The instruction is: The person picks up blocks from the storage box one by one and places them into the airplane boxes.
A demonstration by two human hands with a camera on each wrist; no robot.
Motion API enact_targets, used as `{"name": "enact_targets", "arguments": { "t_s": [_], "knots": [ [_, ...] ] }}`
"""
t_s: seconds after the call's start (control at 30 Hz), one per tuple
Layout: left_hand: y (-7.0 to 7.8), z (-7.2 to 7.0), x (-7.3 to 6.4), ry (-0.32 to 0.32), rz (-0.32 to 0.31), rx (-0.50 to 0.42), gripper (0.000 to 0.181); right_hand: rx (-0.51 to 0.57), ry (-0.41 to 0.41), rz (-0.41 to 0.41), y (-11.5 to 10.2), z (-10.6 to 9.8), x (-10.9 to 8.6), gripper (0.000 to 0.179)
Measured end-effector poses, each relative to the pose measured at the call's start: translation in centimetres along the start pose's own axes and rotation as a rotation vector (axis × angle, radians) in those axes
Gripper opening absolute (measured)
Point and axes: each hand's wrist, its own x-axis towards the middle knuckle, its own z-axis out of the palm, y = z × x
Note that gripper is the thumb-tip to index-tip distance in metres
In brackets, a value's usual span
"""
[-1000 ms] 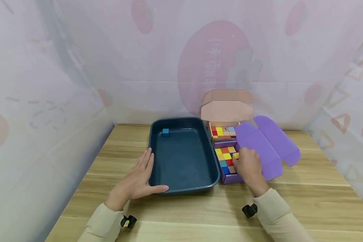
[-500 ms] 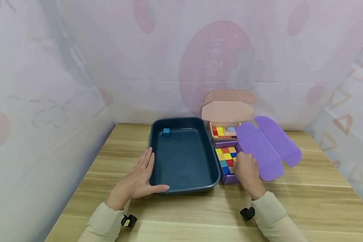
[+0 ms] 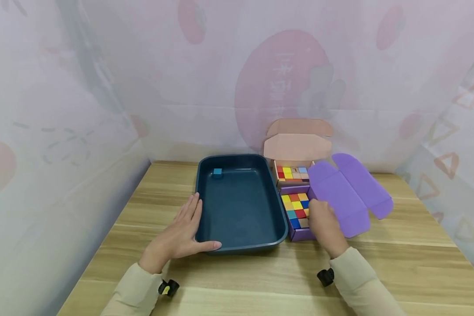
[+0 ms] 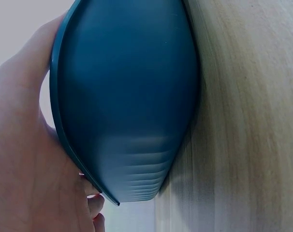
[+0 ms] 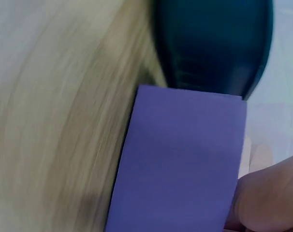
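Observation:
My left hand (image 3: 176,235) rests on the near left corner of a dark teal tray (image 3: 275,242), its fingers straight along the rim and the thumb over the front edge. The left wrist view shows the palm against the tray's outer wall (image 4: 122,96). One blue block (image 3: 217,173) lies in the tray's far left corner. My right hand (image 3: 327,226) is over the right side of a purple box (image 3: 301,235) filled with coloured blocks (image 3: 296,205). Its fingers bend down among the blocks; the fingertips are hidden, so I cannot tell whether they pinch one.
Behind the purple box stands an open pinkish box (image 3: 297,147) with more coloured blocks. The purple lid (image 3: 345,199) lies folded out to the right. Everything stands on a wooden table (image 3: 237,289), with printed cloth (image 3: 181,87) hanging behind it.
A yellowish block that stood raised at my right fingertips a second ago now sits lower, partly hidden by the hand. The left hand, the tray and the blue block keep their places.

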Motion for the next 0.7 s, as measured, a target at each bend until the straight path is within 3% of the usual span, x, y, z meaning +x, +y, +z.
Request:
{"name": "enact_targets", "arguments": {
  "t_s": [0.33,0.7],
  "knots": [
    [-0.08,0.57,-0.02,-0.022,-0.007,-0.006,0.135,-0.149,0.046,-0.003,-0.06,0.55,0.23,0.015],
    [0.01,-0.08,-0.16,0.000,0.003,-0.004,0.133,-0.154,0.057,0.032,-0.31,0.15,0.50,0.016]
  ]
}}
